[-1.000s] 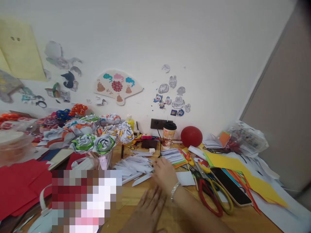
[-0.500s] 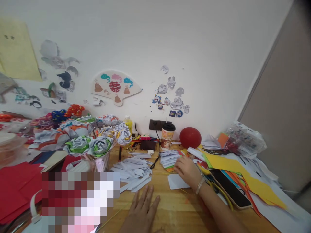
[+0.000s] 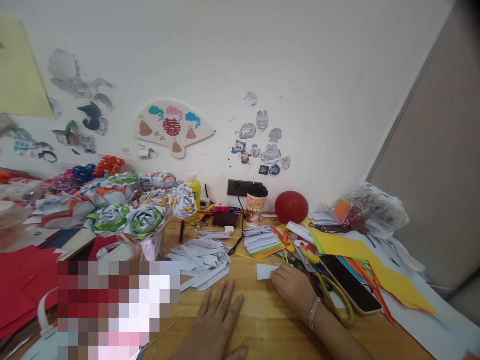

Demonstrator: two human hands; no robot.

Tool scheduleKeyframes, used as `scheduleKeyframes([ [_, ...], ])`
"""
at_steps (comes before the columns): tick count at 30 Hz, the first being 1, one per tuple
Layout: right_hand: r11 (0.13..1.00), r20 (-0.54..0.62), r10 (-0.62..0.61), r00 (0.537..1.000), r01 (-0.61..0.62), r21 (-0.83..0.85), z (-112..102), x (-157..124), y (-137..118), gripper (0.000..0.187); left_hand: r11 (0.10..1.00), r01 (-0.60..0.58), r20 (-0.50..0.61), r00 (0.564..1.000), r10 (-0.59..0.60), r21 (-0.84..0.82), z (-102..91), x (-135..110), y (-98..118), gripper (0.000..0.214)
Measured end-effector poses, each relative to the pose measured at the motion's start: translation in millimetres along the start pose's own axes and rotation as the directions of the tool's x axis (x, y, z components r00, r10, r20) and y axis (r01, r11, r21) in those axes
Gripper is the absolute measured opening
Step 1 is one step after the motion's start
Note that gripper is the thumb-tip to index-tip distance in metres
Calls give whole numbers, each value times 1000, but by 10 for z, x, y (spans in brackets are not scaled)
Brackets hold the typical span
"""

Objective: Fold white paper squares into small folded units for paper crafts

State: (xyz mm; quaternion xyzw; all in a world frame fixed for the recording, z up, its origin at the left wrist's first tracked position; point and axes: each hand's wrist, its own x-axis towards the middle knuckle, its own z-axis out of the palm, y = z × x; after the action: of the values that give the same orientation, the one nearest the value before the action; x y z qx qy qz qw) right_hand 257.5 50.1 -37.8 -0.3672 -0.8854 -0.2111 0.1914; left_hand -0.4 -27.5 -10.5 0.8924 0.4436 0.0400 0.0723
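White rectangular paper slip (image 3: 264, 272) lies near the middle of the wooden worktop (image 3: 258, 327), well forward of the wall-side edge. Its right end is covered by the right hand (image 3: 292, 287), which wears a silvery bracelet (image 3: 314, 313). That hand's fingers are curled together at the slip; whether the thumb pinches it from below is hidden. Left hand (image 3: 215, 320) rests palm down, flat, with fingers spread, and has hold of nothing; it is apart from the slip.

Work status, by judgement: a loose heap of narrow white paper strips (image 3: 200, 262), just beyond the left hand's fingertips, appears to be cut or folded output. A bunch of white paper roses with green and orange edging (image 3: 146, 220), toward the worktop's left side, appears complete. The slip at the right hand shows no visible fold and is judged unworked. A fanned stack of white paper pieces over green and orange sheets (image 3: 262, 241), between the slip and the wall-side edge, cannot be classed as worked or pending.

Yellow-handled metal scissors (image 3: 306, 257) and a black-screened phone (image 3: 350, 284) lie right of the right hand, toward the worktop's right edge; neither is held.
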Motion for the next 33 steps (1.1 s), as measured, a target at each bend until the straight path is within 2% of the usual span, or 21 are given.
scheduleKeyframes([
  [3, 997, -43, 69, 997, -68, 21, -51, 22, -74, 22, 998, -64, -46, 997, 64, 6, 55, 22, -15, 79],
  [7, 964, -42, 222, 974, -213, 157, -134, 47, -145, 24, 994, -107, -87, 990, 108, 12, 76, 26, 0, 83],
  [9, 950, -84, 243, 966, -220, 220, -222, 77, -180, 28, 993, -113, -101, 988, 114, 16, 66, 25, 25, 83],
  [11, 963, -170, 175, 970, -133, 234, -328, 120, -253, 32, 994, -110, -146, 983, 112, 23, 63, 29, 48, 86],
  [13, 979, -224, 29, 974, 18, 202, -406, 160, -387, 33, 995, -91, -227, 969, 96, 34, 76, 42, 52, 89],
  [16, 961, -164, -214, 963, 237, 141, -390, 191, -659, 31, 996, -59, -336, 939, 79, 71, 114, 69, 12, 84],
  [18, 940, -131, -306, 943, 321, 114, -314, 191, -803, 31, 989, -84, -321, 939, 119, 122, 124, 79, -28, 69],
  [20, 937, -89, -309, 947, 319, 143, -260, 185, -853, 28, 977, -129, -260, 950, 172, 172, 109, 80, -54, 51],
  [23, 927, 63, -248, 967, 218, 306, -315, 168, -757, 15, 969, -144, -206, 961, 186, 201, 58, 87, -54, 39],
  [25, 899, 159, -173, 972, 90, 429, -406, 160, -653, 10, 975, -124, -209, 964, 163, 186, 36, 107, -46, 37],
  [29, 788, 218, 50, 975, -172, 591, -494, 174, -565, 9, 981, -86, -236, 963, 127, 176, 48, 147, -23, 26],
  [33, 744, 251, 158, 955, -282, 606, -435, 210, -620, 16, 967, -159, -280, 936, 211, 197, 70, 100, 118, 31],
])
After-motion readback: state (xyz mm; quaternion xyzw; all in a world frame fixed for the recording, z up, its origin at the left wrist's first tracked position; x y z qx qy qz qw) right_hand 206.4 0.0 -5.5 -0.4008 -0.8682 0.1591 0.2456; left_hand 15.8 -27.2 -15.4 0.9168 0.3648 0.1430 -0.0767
